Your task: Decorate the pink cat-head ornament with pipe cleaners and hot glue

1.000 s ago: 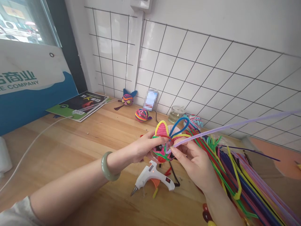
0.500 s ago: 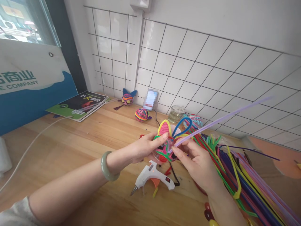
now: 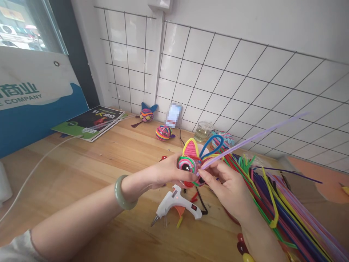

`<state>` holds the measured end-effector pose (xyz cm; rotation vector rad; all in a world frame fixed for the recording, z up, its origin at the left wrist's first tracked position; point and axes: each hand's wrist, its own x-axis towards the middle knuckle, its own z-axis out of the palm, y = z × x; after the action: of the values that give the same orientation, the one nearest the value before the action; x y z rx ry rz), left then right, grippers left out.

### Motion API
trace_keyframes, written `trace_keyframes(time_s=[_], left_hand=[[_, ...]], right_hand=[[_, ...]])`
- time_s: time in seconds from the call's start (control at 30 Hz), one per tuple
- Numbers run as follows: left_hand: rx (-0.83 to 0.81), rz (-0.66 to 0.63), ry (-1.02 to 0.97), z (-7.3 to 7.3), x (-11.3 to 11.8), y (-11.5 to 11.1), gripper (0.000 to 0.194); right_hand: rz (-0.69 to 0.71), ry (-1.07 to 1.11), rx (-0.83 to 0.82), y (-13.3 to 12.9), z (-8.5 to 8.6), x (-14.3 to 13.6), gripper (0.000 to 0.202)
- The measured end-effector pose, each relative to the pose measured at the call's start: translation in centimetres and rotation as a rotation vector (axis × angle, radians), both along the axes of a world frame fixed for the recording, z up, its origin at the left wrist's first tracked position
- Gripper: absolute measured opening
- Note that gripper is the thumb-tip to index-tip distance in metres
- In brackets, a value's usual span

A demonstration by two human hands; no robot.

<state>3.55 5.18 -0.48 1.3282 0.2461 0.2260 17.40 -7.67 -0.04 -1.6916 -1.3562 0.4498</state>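
Note:
My left hand point(image 3: 170, 171) is closed around a colourful pipe-cleaner animal head point(image 3: 191, 162), its thumb pressed across the front. One pink ear edged in yellow, a blue loop and a round dark eye ringed in pink and green show on it. Between the thumb and fingers of my right hand point(image 3: 225, 183) is a long lilac pipe cleaner point(image 3: 253, 137). Its near end meets the front of the head, and its free end rises to the upper right. My fingers partly cover the head's lower half.
Below my hands a white glue gun point(image 3: 177, 203) lies on the wooden table point(image 3: 114, 233). Many pipe cleaners point(image 3: 294, 211) are heaped at the right. Farther back are a glass jar point(image 3: 203, 131), a phone point(image 3: 173, 114), finished-looking craft heads point(image 3: 147, 112) and a magazine point(image 3: 92, 122).
My left thumb has slid down the front of the head, uncovering the ringed eye. My right hand keeps its pinch on the lilac pipe cleaner. The view has shifted slightly.

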Motion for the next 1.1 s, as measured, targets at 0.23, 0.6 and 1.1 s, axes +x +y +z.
trace_keyframes(time_s=[0.23, 0.6, 1.1], left_hand=[[0.001, 0.05, 0.001, -0.1, 0.3, -0.3, 0.024], [0.021, -0.007, 0.048, -0.3, 0.3, 0.1, 0.025], [0.019, -0.04, 0.036, -0.5, -0.1, 0.6, 0.031]], right_hand=[[-0.034, -0.009, -0.035, 0.0, 0.1, -0.4, 0.016], [-0.024, 0.109, -0.026, 0.1, 0.3, -0.1, 0.02], [-0.065, 0.005, 0.075, 0.2, -0.7, -0.5, 0.018]])
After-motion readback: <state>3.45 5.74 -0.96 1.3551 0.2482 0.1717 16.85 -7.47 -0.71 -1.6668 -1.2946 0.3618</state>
